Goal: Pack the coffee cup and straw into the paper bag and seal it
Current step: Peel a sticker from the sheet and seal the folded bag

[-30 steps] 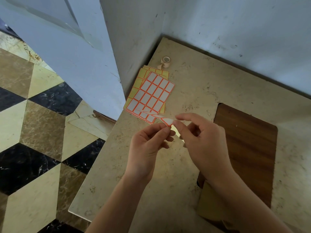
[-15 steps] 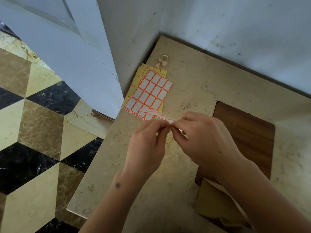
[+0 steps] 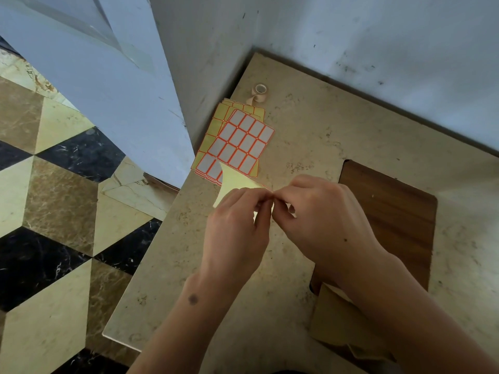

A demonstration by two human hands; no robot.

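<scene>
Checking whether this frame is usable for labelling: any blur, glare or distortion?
Head view: wide-angle bending curves the table edge and wall lines; soft daylight, faint shadows, no harsh glare; the label sheets read sharp, while both hands' pinching fingers look slightly soft.

The pale yellow backing sheet (image 3: pixel 233 182) now curls up higher from the near edge of the red-bordered label stack (image 3: pixel 237 143); both hands' fingertips have closed together.

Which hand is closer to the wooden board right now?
Right. The right hand sits just beside the wooden board's left edge, its wrist crossing the near corner. The left hand is farther left, over bare tabletop.
</scene>
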